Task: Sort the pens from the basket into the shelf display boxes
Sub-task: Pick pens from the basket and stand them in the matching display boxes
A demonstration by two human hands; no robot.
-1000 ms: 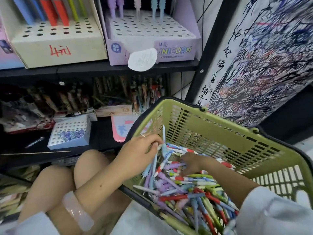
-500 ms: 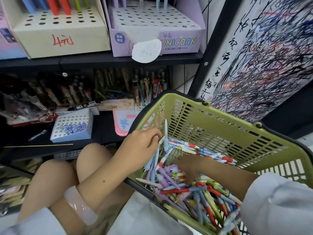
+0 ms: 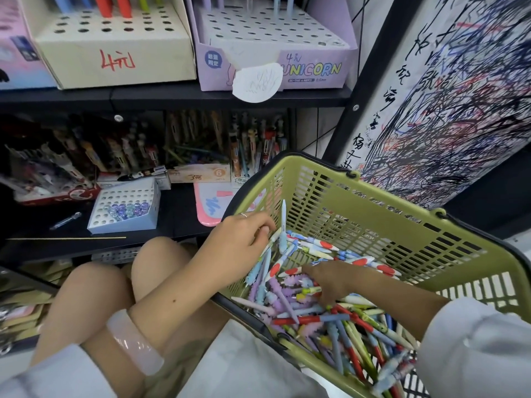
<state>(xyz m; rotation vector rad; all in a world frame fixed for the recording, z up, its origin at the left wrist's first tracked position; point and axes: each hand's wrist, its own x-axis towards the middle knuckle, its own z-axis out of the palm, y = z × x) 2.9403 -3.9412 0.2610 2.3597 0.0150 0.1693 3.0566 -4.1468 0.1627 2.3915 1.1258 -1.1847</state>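
Note:
A green plastic basket rests on my lap, filled with a heap of coloured pens. My left hand sits at the basket's near-left corner and grips a bunch of pale blue and white pens, one sticking upright. My right hand reaches down into the heap with fingers spread among purple and blue pens; whether it holds one is hidden. On the upper shelf stand a cream display box and a lilac "Unicorn" display box, both with rows of holes.
A small blue-white holed box with glassy pen tops lies on the lower shelf, beside a pink card and a loose pen. Dark racks of pens fill the back. A scribbled test sheet hangs at right.
The view has tilted down slightly, so shelf and boxes sit higher in the frame. My right hand has pushed a little further left through the heap. My left hand keeps its bunch.

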